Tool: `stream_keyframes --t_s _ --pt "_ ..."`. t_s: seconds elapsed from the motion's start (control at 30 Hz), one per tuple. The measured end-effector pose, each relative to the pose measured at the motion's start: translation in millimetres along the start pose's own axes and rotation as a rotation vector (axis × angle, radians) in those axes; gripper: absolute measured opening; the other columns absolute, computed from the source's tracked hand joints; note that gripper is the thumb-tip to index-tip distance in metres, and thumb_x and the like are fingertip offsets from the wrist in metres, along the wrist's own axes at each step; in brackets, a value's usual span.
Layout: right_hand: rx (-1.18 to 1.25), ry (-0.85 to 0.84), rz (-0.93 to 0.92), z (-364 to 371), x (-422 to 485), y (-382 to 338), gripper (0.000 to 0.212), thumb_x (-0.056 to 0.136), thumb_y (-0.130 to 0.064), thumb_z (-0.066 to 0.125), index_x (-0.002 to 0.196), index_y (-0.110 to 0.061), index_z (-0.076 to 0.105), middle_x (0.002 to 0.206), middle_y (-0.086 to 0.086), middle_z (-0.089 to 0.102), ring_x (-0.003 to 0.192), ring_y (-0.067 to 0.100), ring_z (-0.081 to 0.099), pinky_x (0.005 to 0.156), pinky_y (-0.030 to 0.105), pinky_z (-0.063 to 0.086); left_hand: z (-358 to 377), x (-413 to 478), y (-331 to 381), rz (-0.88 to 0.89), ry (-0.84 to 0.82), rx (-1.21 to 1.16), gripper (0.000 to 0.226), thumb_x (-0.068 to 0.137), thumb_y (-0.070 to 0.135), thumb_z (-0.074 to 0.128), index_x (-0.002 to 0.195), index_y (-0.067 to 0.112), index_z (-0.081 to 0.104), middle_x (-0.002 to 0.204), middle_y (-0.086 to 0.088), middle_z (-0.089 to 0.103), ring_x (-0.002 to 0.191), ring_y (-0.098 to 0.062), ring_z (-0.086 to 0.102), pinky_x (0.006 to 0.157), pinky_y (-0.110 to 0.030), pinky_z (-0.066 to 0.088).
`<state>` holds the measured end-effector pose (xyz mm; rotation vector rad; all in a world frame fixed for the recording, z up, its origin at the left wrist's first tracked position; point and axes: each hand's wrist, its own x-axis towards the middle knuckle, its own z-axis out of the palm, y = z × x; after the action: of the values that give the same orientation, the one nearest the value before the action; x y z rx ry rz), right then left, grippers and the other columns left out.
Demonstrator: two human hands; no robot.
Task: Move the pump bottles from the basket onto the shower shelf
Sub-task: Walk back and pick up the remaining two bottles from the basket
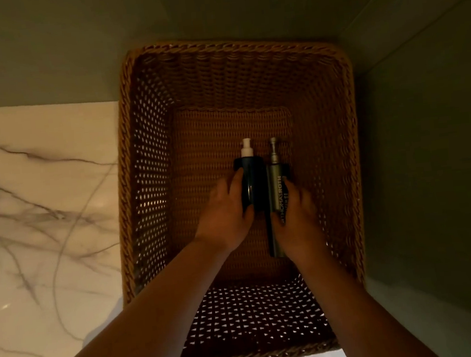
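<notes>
- Basket point(125, 166) holds the dark blue bottle point(253, 182) and the grey bottle point(276, 186) side by side on its floor, long axes running away from the person, pump heads at the far end.
- Person's left hand point(226, 216) curls round the blue one; the right hand point(298, 218) wraps the grey, apparently a full grip, though dim light blurs it.
- No shower shelf in view.

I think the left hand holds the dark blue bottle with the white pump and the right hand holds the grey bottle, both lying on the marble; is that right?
Not quite: the head view shows both bottles lying in the wicker basket, not on the marble. The left hand does hold the dark blue bottle with the white pump, the right hand the grey bottle.
</notes>
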<state>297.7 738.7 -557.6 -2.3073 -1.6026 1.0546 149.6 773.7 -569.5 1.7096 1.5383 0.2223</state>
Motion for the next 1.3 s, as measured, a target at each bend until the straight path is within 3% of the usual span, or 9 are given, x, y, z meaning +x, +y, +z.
stream_keyframes --t_s 0.23,0.57,0.67,0.73,0.8,0.87,1.0,1.17,1.3 --pt "-0.01 0.006 0.002 20.6 0.9 23.0 0.071 0.088 -0.017 0.059 0.147 -0.017 0.019 0.147 0.009 0.027 0.132 0.02 0.031 0.101 0.019 0.021 28.2 24.7 -0.4 -0.062 -0.008 -0.06 0.074 0.09 0.026 0.057 0.149 0.022 0.012 0.142 -0.011 0.029 0.117 -0.026 0.046 0.082 -0.033 0.049" --pt "0.04 0.012 0.029 29.0 7.4 30.4 0.081 0.088 -0.02 0.061 0.149 -0.02 0.008 0.149 0.008 0.025 0.135 0.019 0.026 0.103 0.02 0.018 50.1 49.3 -2.9 -0.196 0.052 -0.258 0.085 0.085 0.025 0.067 0.148 0.021 0.01 0.141 -0.014 0.026 0.125 -0.028 0.036 0.088 -0.029 0.037" --pt "0.083 -0.008 0.037 30.8 9.2 29.7 0.083 0.087 -0.019 0.062 0.15 -0.018 0.008 0.146 0.01 0.029 0.133 0.021 0.031 0.106 0.025 0.024 50.7 46.6 -8.9 -0.194 0.053 -0.302 0.087 0.082 0.023 0.07 0.147 0.025 0.012 0.138 -0.011 0.03 0.116 -0.02 0.041 0.077 -0.022 0.04" --pt "0.114 -0.027 0.049 31.5 10.5 28.0 0.085 0.086 -0.019 0.064 0.15 -0.018 0.008 0.143 0.012 0.032 0.13 0.023 0.036 0.108 0.035 0.033 49.2 44.4 -12.3 -0.186 0.041 -0.334 0.089 0.08 0.022 0.071 0.147 0.026 0.013 0.136 -0.009 0.031 0.11 -0.013 0.039 0.067 -0.015 0.037" --pt "0.128 -0.047 0.065 33.1 11.8 26.8 0.087 0.086 -0.02 0.064 0.15 -0.018 0.005 0.144 0.012 0.032 0.129 0.023 0.037 0.106 0.043 0.038 47.2 42.0 -15.8 -0.193 0.031 -0.369 0.091 0.078 0.02 0.073 0.146 0.026 0.013 0.136 -0.009 0.031 0.11 -0.011 0.038 0.067 -0.015 0.037" --pt "0.15 -0.055 0.087 35.4 13.5 25.6 0.091 0.085 -0.023 0.066 0.15 -0.019 0.002 0.147 0.01 0.029 0.132 0.023 0.035 0.108 0.041 0.036 44.7 37.6 -18.0 -0.199 0.027 -0.383 0.092 0.077 0.02 0.074 0.146 0.026 0.013 0.134 -0.007 0.032 0.107 -0.01 0.039 0.067 -0.014 0.038" --pt "0.138 -0.048 0.129 38.8 18.5 24.2 0.1 0.082 -0.031 0.07 0.15 -0.017 -0.002 0.151 0.009 0.023 0.136 0.023 0.029 0.11 0.037 0.03 44.1 23.0 -18.4 -0.243 0.056 -0.363 0.091 0.075 0.019 0.075 0.146 0.024 0.018 0.132 -0.008 0.035 0.109 -0.016 0.043 0.074 -0.025 0.042" --pt "0.149 -0.081 0.184 38.4 22.7 23.6 0.103 0.078 -0.026 0.073 0.15 -0.02 -0.002 0.151 0.009 0.024 0.135 0.024 0.031 0.109 0.038 0.031 53.0 0.1 -17.7 -0.318 0.071 -0.318 0.088 0.077 0.019 0.073 0.146 0.024 0.018 0.131 -0.009 0.037 0.112 -0.018 0.043 0.078 -0.029 0.042" --pt "0.153 -0.114 0.178 42.3 18.3 20.8 0.102 0.076 -0.022 0.074 0.149 -0.022 0.003 0.146 0.01 0.03 0.131 0.025 0.037 0.107 0.042 0.037 54.9 -3.4 -18.4 -0.325 0.077 -0.361 0.087 0.079 0.017 0.072 0.146 0.024 0.018 0.135 -0.01 0.039 0.12 -0.022 0.041 0.094 -0.041 0.045"
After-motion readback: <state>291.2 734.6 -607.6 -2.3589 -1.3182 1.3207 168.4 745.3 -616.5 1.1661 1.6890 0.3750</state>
